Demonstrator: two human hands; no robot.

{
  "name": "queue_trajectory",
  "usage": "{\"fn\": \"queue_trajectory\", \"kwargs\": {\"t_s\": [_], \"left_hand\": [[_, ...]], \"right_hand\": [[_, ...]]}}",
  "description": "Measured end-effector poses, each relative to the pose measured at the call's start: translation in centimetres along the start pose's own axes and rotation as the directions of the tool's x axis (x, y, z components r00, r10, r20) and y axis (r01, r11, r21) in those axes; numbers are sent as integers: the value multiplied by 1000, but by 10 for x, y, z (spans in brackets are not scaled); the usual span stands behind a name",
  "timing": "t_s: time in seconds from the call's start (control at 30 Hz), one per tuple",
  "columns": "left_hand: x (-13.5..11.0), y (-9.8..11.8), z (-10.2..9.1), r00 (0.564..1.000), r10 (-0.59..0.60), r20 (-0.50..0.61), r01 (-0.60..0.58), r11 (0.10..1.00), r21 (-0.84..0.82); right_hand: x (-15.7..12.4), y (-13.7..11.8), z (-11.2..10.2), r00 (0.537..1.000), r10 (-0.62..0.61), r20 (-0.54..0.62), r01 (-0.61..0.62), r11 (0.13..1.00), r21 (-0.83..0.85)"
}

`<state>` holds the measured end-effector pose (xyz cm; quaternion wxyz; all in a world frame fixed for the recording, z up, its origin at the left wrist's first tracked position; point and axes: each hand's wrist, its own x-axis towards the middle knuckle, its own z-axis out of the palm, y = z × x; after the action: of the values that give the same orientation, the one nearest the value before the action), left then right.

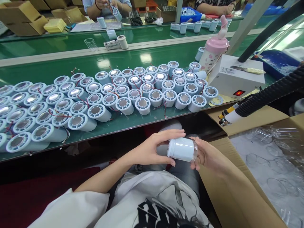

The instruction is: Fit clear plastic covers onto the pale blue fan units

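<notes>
Below the green counter (pixel 147 122), my left hand (pixel 152 151) and right hand (pixel 209 155) both clasp a pale-blue plastic cylinder (pixel 181 148), fingers curled.

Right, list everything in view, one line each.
cylinders: dozens, pale blue with red wires, lying on the green bench
pink bottle: one, pink and white, bench's right end
white box: one, white, red switch, beside the bottle
black hose: one, black, right side
cardboard box: one, brown, lower right
clear caps: many, transparent, inside the cardboard box
co-worker's hands: two, far side, top
held cylinder: one, pale blue, between both hands
left hand: one, on its left side
right hand: one, around its right end
</notes>
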<state>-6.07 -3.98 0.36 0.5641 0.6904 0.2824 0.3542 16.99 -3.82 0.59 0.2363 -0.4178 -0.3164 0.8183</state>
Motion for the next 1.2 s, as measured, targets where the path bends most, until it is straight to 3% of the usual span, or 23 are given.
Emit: {"fn": "queue_trajectory", "kwargs": {"t_s": [0.23, 0.47, 0.6, 0.7, 0.8, 0.9, 0.97, 1.1, 1.2], "left_hand": [[1, 0, 0, 1000, -17, 7, 17, 999, -32], [0, 4, 4, 994, -108, -26, 108, 994, -14], [-2, 6, 6, 976, -211, -48, 207, 976, -69], [-2, 6, 6, 969, -240, -50, 235, 967, -100], [5, 0, 5, 963, -268, -30, 259, 950, -176], [27, -15, 5, 958, -288, 5, 278, 921, -272], [51, -28, 7, 950, -307, 52, 308, 897, -318], [109, -50, 19, 929, -324, 177, 366, 871, -329], [146, -58, 31, 920, -308, 242, 371, 882, -289]], "right_hand": [[0, 0, 2, 989, 126, 74, -130, 991, 40], [4, 10, -1, 983, 133, 129, -136, 991, 15], [4, 19, -6, 997, -48, 57, 52, 997, -55], [-1, 21, -9, 971, -237, 41, 240, 964, -112], [-3, 25, -12, 939, -341, -33, 334, 933, -133], [4, 35, -18, 903, -383, -195, 392, 920, 8], [11, 43, -24, 852, -418, -315, 462, 884, 76], [21, 52, -45, 730, -483, -484, 586, 806, 80], [26, 52, -63, 669, -490, -559, 635, 767, 88]]}}
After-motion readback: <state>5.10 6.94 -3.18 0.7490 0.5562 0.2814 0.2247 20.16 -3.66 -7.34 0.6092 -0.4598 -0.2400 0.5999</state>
